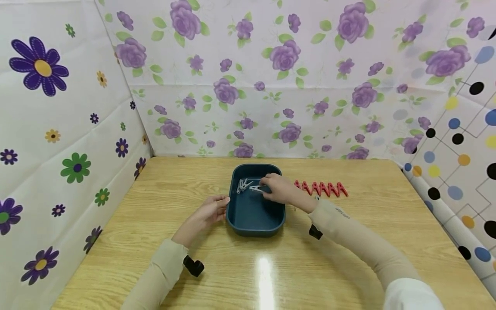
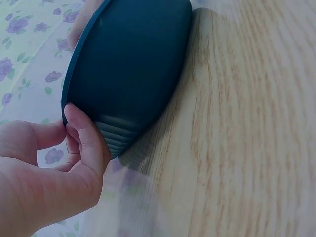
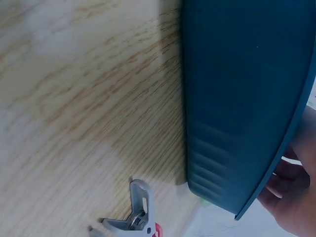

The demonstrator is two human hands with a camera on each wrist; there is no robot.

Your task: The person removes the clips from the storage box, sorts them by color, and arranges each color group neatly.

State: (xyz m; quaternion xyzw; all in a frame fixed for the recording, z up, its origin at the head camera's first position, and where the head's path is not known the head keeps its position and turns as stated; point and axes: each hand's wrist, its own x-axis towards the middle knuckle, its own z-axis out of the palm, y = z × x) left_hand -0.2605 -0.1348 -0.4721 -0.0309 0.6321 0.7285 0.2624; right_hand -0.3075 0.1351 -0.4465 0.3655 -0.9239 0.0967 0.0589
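A dark blue plastic bin [image 1: 253,213] stands on the table. My left hand [image 1: 211,211] pinches its left rim, the thumb at the edge and the fingers against the outer wall [image 2: 128,64] in the left wrist view. Over the bin's far part, my right hand [image 1: 280,189] holds a grey clothespin [image 1: 255,188] whose two prongs point left. Several grey clothespins [image 1: 242,185] lie together inside, near the far left corner. In the right wrist view the bin's wall [image 3: 242,98] hides what the right hand [image 3: 291,192] holds.
Red clothespins [image 1: 323,188] stand in a row to the right of the bin. A grey clothespin [image 3: 138,212] on the table shows low in the right wrist view, with a bit of red behind it. Flower-patterned cloth [image 1: 248,86] hangs behind the wooden table [image 1: 186,181].
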